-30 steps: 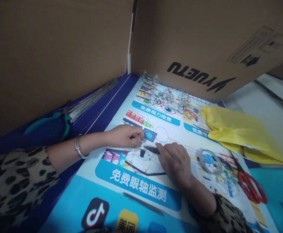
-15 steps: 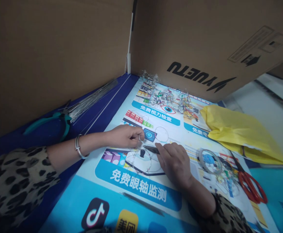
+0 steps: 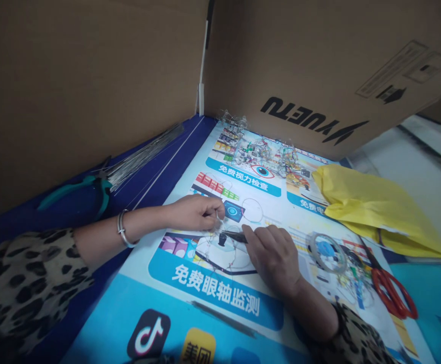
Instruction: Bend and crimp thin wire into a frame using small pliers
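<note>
My left hand [image 3: 199, 213], a metal bangle round its wrist, is closed in a pinch on a thin wire loop [image 3: 231, 265]. The loop hangs from the fingertips over the printed sheet, with tiny beads along it. Closed round a dark pointed tool, my right hand [image 3: 275, 255] holds the tip [image 3: 233, 235] close to the left fingertips. The tool's grip is hidden in the palm, and the picture does not show whether its tip touches the wire. Another thin wire loop [image 3: 252, 210] lies just beyond the left hand.
Teal-handled pliers [image 3: 101, 194] and a bundle of straight wires [image 3: 144, 156] lie left. Beaded wire tangles [image 3: 258, 151] sit at the back by the cardboard wall [image 3: 281, 60]. A tape roll [image 3: 326, 253], red-handled scissors [image 3: 394, 293] and a yellow bag [image 3: 379, 212] are right.
My right hand has shifted very slightly, and the dark tool's tip sits a little lower and less far left. My left hand stays in place with the wire loop.
</note>
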Demonstrator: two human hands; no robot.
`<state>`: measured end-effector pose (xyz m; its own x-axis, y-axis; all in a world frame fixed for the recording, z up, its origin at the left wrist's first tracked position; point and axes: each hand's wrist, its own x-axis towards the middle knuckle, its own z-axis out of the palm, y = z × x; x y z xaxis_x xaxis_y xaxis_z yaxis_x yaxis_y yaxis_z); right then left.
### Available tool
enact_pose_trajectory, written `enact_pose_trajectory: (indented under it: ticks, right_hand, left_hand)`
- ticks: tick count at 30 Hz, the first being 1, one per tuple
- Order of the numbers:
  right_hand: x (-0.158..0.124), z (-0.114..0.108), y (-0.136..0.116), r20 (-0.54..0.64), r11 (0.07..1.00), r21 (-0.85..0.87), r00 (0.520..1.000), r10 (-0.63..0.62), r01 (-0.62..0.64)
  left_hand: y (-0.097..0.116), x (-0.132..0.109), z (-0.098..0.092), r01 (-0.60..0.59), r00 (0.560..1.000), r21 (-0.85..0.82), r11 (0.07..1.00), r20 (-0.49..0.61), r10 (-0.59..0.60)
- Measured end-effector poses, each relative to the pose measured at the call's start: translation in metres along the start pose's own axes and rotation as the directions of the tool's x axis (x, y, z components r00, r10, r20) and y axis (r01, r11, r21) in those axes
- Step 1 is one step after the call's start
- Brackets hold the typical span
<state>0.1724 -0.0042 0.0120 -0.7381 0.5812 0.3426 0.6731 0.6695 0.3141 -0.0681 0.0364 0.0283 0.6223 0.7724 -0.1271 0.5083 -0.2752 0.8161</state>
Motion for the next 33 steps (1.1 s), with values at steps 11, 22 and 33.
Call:
enact_pose_trajectory:
  ticks: [11,22,33]
  right_hand:
    - [-0.001,0.0017,0.0013,0.065,0.983,0.152,0.994,0.092,-0.101]
    - [-0.001,0.0027,0.0012,0.074,0.971,0.194,0.989,0.13,-0.142]
    - [-0.0003,0.0031,0.0011,0.068,0.971,0.19,0.989,0.133,-0.144]
  left_hand:
    - [-0.0074,0.0,0.0007,-0.104,0.994,0.047,0.993,-0.015,0.105]
    - [-0.0043,-0.0003,-0.0006,-0.381,0.919,0.089,0.92,-0.07,0.388]
    - [-0.0049,-0.0023,0.0061,-0.451,0.884,0.098,0.887,-0.089,0.459]
